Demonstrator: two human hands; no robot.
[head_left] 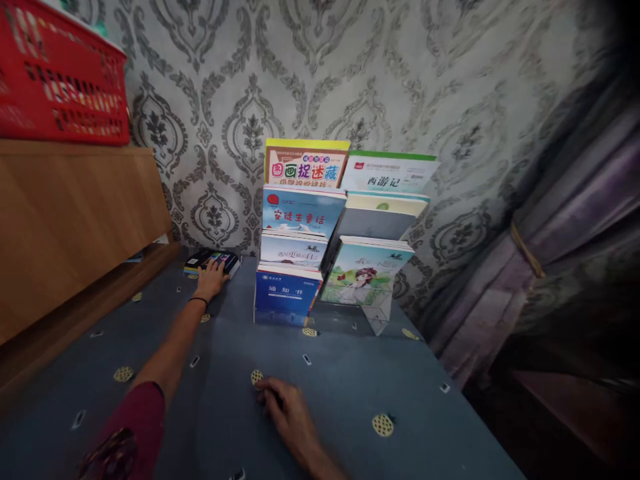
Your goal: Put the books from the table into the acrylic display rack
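My left hand (213, 279) reaches far forward and lies on top of a small stack of books (231, 264) against the wall, the uppermost with a black cover. Its fingers are stretched and apart on the cover. Low in the middle, my right hand (287, 410) hovers over or rests on the tablecloth, fingers loosely bent, holding nothing. Beyond it stands a clear tiered book rack (379, 313) with two columns of books. A blue booklet (287, 297) fronts the left column; a book with a girl on its cover (361, 275) fronts the right one.
A wooden cabinet (75, 220) borders the left side, with a red basket (65, 80) on top. The table (340, 407) has a blue-grey cloth printed with pineapples. Patterned wallpaper (215, 160) closes off the back. A tied purple curtain (495, 287) hangs at right.
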